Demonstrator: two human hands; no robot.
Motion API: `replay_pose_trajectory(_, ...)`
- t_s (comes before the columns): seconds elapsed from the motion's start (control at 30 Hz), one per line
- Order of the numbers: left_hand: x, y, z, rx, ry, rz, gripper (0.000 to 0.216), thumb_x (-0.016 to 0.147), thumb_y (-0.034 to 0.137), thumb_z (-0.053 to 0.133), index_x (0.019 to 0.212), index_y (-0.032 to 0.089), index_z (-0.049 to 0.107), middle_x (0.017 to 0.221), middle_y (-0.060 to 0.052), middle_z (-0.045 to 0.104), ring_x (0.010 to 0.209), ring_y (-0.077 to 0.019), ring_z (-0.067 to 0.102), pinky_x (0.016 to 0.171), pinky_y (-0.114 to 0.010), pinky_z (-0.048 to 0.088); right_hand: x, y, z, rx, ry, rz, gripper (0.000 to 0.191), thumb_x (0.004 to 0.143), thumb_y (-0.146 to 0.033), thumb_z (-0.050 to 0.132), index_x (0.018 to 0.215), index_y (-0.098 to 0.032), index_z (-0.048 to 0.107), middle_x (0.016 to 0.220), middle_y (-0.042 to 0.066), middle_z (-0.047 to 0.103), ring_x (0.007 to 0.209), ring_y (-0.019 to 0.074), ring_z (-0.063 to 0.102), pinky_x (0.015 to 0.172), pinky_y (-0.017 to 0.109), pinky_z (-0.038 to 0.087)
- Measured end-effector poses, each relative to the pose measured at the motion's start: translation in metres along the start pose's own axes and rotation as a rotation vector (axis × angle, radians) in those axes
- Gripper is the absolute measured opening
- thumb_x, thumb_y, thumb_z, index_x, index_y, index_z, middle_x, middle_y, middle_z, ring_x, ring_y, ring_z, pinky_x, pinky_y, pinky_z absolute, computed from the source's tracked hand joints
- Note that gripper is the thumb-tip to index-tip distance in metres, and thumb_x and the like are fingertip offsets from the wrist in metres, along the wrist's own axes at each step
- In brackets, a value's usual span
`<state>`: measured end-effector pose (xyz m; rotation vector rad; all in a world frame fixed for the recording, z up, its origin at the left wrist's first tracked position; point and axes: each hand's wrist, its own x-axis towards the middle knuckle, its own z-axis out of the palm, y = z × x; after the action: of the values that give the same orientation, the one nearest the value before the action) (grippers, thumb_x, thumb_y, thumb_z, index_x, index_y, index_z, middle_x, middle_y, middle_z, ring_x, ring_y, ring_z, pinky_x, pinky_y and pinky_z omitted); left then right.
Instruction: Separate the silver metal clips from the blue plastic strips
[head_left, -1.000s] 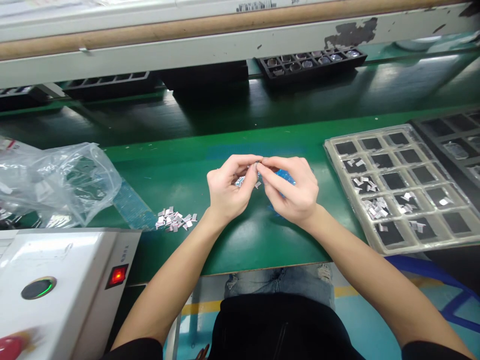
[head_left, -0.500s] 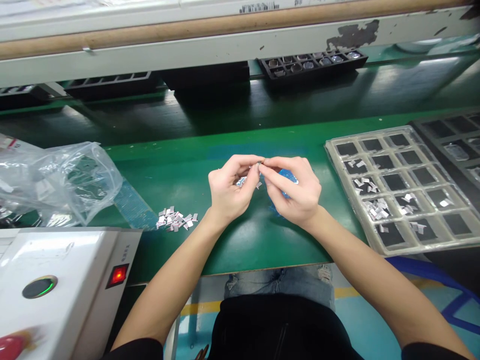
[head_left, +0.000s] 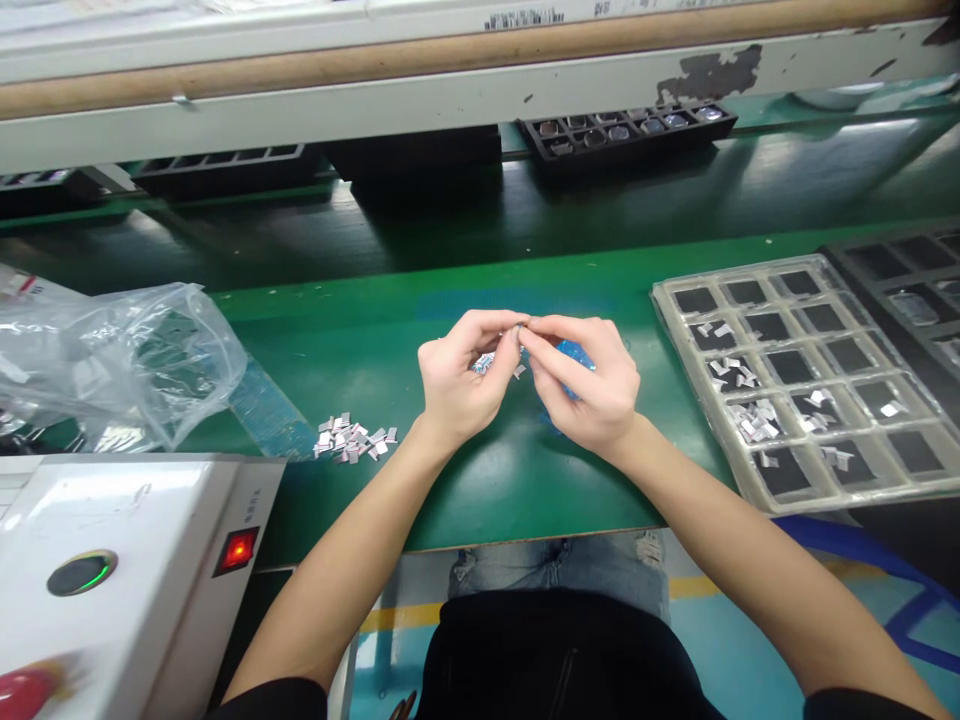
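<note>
**A:** Left hand (head_left: 454, 385) and right hand (head_left: 592, 385) meet fingertip to fingertip above the middle of the worktop (head_left: 487, 480). Both are closed in a pinch on one tiny silver piece (head_left: 523, 324).

**B:** And neither has room to spare. The left cups a few more silver bits (head_left: 484, 362) in its curled palm, and the right has something blue (head_left: 574, 352) tucked under its fingers. What that blue thing is, I can't tell.

**A:** The step in hand, I'd judge, is fine fingertip work on that single piece. It could be separating or peeling, but it's too small to say which.

**B:** Whatever follows calls for a light, steady pinch, because a piece that size could slip. The left palm also wants to stay curled around its loose ones.

**A:** Moving outward, a loose heap (head_left: 352, 440) of like pieces lies toward the worktop's near-left corner. It sits just beyond the white machine (head_left: 112, 560) with its red switch (head_left: 236, 550) lit.

**B:** There's a crumpled clear bag (head_left: 112, 365) at the left edge. At the right edge is a clear compartment tray (head_left: 750, 495), with several pockets holding small clusters of the same pieces.
</note>
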<state>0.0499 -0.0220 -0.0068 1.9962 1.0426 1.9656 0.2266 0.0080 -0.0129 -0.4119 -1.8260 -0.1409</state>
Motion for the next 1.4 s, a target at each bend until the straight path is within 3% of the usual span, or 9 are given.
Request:
replay_pose_trajectory(0.57, -0.004, -0.003, -0.002, 0.107, -0.016, 0.021, 0.014, 0.116, 0.026, 0.072, 0.123, 0.023, 0.085, 0.111, -0.003, 0.091, 0.093, -0.0150, 0.090, 0.090, -0.020, 0.073, 0.000, -0.001, 0.001, 0.051, 0.000, 0.051, 0.045, 0.108, -0.008, 0.070, 0.147, -0.028, 0.080, 0.127, 0.010, 0.086, 0.103, 0.0255, 0.083, 0.084, 0.043, 0.065)
replay_pose_trajectory(0.73, -0.003, -0.003, 0.000, 0.043, -0.035, -0.095, 0.022, 0.119, 0.038, 0.069, 0.122, 0.022, 0.084, 0.110, -0.005, 0.091, 0.091, -0.0163, 0.089, 0.085, -0.024, 0.073, 0.000, -0.002, 0.002, 0.016, -0.021, 0.049, 0.048, 0.108, -0.009, 0.069, 0.151, -0.028, 0.078, 0.128, 0.011, 0.086, 0.104, 0.0265, 0.083, 0.084, 0.044, 0.064)
replay_pose_trajectory(0.83, 0.002, -0.004, 0.000, -0.037, -0.047, -0.176, 0.023, 0.117, 0.042, 0.073, 0.121, 0.024, 0.086, 0.116, -0.007, 0.090, 0.104, -0.0204, 0.089, 0.094, -0.030, 0.074, 0.000, -0.002, 0.002, 0.019, -0.018, 0.047, 0.049, 0.107, -0.009, 0.068, 0.151, -0.029, 0.078, 0.127, 0.010, 0.086, 0.102, 0.0268, 0.083, 0.083, 0.044, 0.065)
replay_pose_trajectory(0.9, 0.005, -0.004, 0.000, -0.055, -0.047, -0.191, 0.022, 0.115, 0.044, 0.078, 0.117, 0.025, 0.088, 0.115, -0.007, 0.089, 0.105, -0.0213, 0.088, 0.094, -0.031, 0.075, 0.002, -0.002, 0.002, 0.052, 0.013, 0.073, 0.045, 0.107, -0.010, 0.068, 0.147, -0.029, 0.079, 0.124, 0.010, 0.086, 0.102, 0.0269, 0.083, 0.085, 0.045, 0.066)
replay_pose_trajectory(1.0, 0.008, -0.004, 0.000, -0.108, -0.049, -0.208, 0.025, 0.111, 0.049, 0.085, 0.115, 0.024, 0.088, 0.107, -0.005, 0.087, 0.087, -0.0171, 0.085, 0.081, -0.028, 0.074, 0.005, 0.000, 0.000, 0.134, 0.065, 0.178, 0.031, 0.108, -0.013, 0.071, 0.135, -0.024, 0.082, 0.119, 0.012, 0.085, 0.102, 0.0265, 0.082, 0.088, 0.044, 0.069)
replay_pose_trajectory(1.13, 0.007, -0.003, 0.001, -0.192, -0.055, -0.332, 0.038, 0.100, 0.054, 0.097, 0.111, 0.023, 0.078, 0.096, -0.001, 0.083, 0.076, -0.0160, 0.083, 0.076, -0.026, 0.074, 0.011, 0.004, -0.004, 0.236, -0.017, 0.387, 0.013, 0.107, -0.016, 0.074, 0.113, -0.022, 0.084, 0.108, 0.008, 0.085, 0.090, 0.0214, 0.079, 0.080, 0.037, 0.067)
replay_pose_trajectory(1.23, 0.007, -0.001, -0.001, -0.168, -0.075, -0.375, 0.030, 0.096, 0.044, 0.098, 0.098, 0.022, 0.077, 0.092, -0.001, 0.083, 0.074, -0.0166, 0.083, 0.074, -0.026, 0.075, 0.013, 0.005, -0.005, 0.298, -0.070, 0.441, 0.011, 0.105, -0.015, 0.076, 0.101, -0.023, 0.083, 0.098, 0.004, 0.084, 0.086, 0.0192, 0.077, 0.077, 0.034, 0.064)
replay_pose_trajectory(1.4, 0.010, 0.001, -0.008, -0.152, -0.131, -0.292, 0.014, 0.099, 0.033, 0.089, 0.095, 0.021, 0.083, 0.091, -0.002, 0.084, 0.074, -0.0164, 0.084, 0.073, -0.024, 0.073, 0.013, 0.006, -0.005, 0.308, -0.087, 0.456, 0.011, 0.104, -0.016, 0.076, 0.099, -0.023, 0.083, 0.095, 0.003, 0.084, 0.083, 0.0187, 0.076, 0.076, 0.035, 0.062)
